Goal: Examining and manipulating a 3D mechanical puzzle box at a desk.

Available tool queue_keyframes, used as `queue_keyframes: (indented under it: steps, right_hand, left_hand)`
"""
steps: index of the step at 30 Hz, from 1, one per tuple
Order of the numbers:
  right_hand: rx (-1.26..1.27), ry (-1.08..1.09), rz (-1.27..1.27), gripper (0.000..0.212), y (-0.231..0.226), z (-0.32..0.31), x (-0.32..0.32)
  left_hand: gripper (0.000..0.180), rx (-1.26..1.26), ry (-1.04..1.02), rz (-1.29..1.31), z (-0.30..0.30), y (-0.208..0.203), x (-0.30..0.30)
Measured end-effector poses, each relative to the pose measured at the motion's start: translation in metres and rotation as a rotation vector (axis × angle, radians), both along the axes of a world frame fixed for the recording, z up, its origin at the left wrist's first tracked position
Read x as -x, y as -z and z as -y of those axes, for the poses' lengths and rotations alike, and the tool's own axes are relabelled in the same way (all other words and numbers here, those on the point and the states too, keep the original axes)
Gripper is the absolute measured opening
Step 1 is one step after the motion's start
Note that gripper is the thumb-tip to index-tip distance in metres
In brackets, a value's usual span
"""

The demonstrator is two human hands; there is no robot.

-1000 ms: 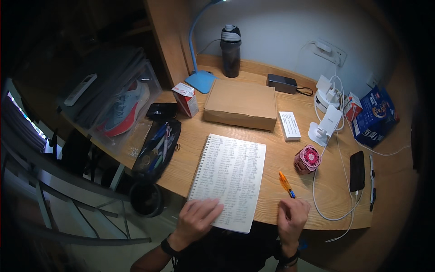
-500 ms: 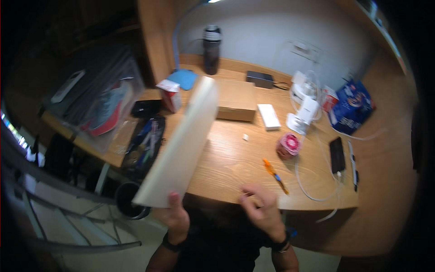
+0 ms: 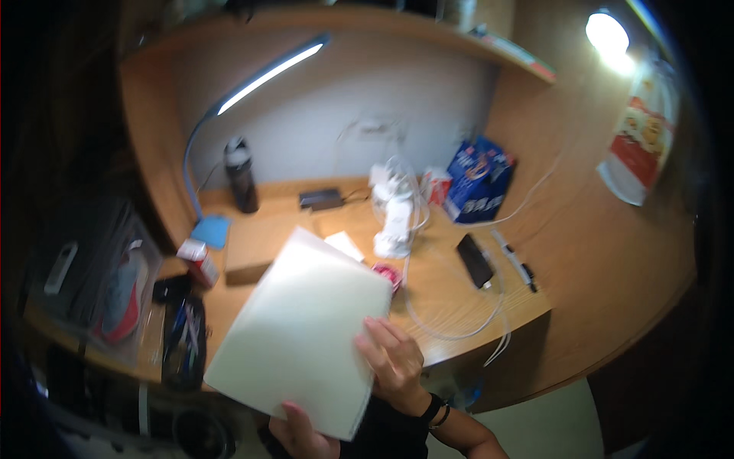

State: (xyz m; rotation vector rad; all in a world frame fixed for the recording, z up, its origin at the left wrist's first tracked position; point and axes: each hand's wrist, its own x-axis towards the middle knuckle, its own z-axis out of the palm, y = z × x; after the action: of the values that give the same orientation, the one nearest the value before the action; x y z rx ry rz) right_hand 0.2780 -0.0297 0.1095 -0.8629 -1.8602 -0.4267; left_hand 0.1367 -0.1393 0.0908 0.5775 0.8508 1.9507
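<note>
A blank, pale stack of paper sheets (image 3: pixel 298 329) is held up tilted over the desk's front edge. Thin layered edges show at its upper left and lower right corners; whether it is bound cannot be told. My left hand (image 3: pixel 302 436) grips the bottom edge, thumb on the front face and the other fingers mostly hidden behind. At the right edge, my right hand (image 3: pixel 394 359) is closed with its bent fingers over the margin. Behind the sheets, a pink-topped jar (image 3: pixel 388 275) is partly covered, as are a cardboard box (image 3: pixel 252 252) and a white box (image 3: pixel 344 246).
A phone (image 3: pixel 475 262) on a white cable and a pen (image 3: pixel 516 264) lie right. Behind stand a white device (image 3: pixel 395 226), a blue bag (image 3: pixel 482 180), a black power brick (image 3: pixel 321 200) and a bottle (image 3: pixel 241 180). Leftward are a lamp base (image 3: pixel 210 231), small carton (image 3: pixel 198 262) and pen pouch (image 3: pixel 183 340).
The paper sheets have turned from nearly edge-on to face me. My right hand has moved from the desk's front edge onto their right edge. The view has tilted up and shifted right.
</note>
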Motion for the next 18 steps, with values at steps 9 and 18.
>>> queue_keyframes:
  steps: [9, 18]
  right_hand:
    - [-0.18, 0.278, -0.129, 0.023, -0.109, -0.056, -0.117]
    - [-0.363, -0.157, -0.876, 0.034, -0.357, -0.147, -0.213]
  left_hand:
    - [0.049, -0.791, 0.182, -1.145, -0.036, -0.111, -0.026]
    - [0.041, -0.306, 0.002, -1.319, -0.078, 0.009, 0.018]
